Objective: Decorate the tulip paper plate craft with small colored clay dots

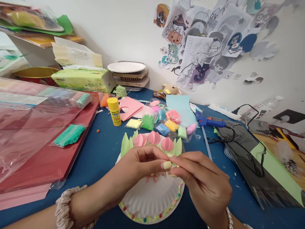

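Note:
My left hand (150,160) and my right hand (202,178) meet fingertip to fingertip above a white paper plate (152,197). Both are closed in a pinch, and what they hold, if anything, is too small and hidden to make out. Pink paper tulips (153,137) and pointed green paper leaves (127,144) stand along the plate's far edge. Its near rim carries a yellow-green clay strip (152,218) dotted with small coloured balls. The middle of the decoration is hidden behind my fingers.
Bagged coloured clay (171,125) lies beyond the plate, beside a glue stick (114,111) and pink paper (131,108). A blue glue gun (209,121) with its cable rests at right. Red sheets (78,140) and a clear clay package (30,127) cover the left side.

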Available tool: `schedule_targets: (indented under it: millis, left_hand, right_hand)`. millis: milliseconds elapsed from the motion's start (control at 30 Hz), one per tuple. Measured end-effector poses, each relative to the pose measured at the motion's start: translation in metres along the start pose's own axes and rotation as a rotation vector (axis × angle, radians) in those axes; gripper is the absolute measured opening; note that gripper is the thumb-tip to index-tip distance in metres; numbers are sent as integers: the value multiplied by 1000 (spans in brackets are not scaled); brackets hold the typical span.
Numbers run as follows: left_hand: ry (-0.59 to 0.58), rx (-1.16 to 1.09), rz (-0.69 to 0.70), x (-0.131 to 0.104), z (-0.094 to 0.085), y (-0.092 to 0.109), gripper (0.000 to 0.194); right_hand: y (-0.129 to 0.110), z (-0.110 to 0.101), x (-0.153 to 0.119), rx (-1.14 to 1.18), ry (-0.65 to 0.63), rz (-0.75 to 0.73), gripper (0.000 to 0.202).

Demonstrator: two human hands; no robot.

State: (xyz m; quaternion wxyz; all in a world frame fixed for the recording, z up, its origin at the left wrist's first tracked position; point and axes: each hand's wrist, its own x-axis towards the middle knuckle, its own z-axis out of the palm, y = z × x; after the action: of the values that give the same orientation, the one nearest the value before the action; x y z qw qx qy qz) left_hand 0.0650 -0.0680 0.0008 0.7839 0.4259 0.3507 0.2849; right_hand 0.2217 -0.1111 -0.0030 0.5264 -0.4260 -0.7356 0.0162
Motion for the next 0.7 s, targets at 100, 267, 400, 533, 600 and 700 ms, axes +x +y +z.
schedule_targets:
  millis: [100, 267, 400, 533, 600, 700]
  left_hand:
    - [20, 33, 22, 1, -7, 6, 12]
    - [177, 159, 254, 1, -22, 27, 19]
    - [381, 287, 380, 4, -38, 42, 20]
    - [509, 586, 525, 11, -53, 45, 11]
    - [594, 905, 575, 13, -57, 45, 13]
    - [711, 1357, 581, 14, -60, 45, 18]
  right_hand:
    - [6, -5, 0, -19, 32, 73, 17]
    - [17, -13, 1, -68, 70, 142, 22]
    - [18, -14, 3, -65, 71, 140, 17]
    - [18, -12, 5, -52, 57, 168, 16]
    - [18, -11, 5, -58, 54, 183, 20]
    - [19, -11, 5, -53, 50, 189, 26]
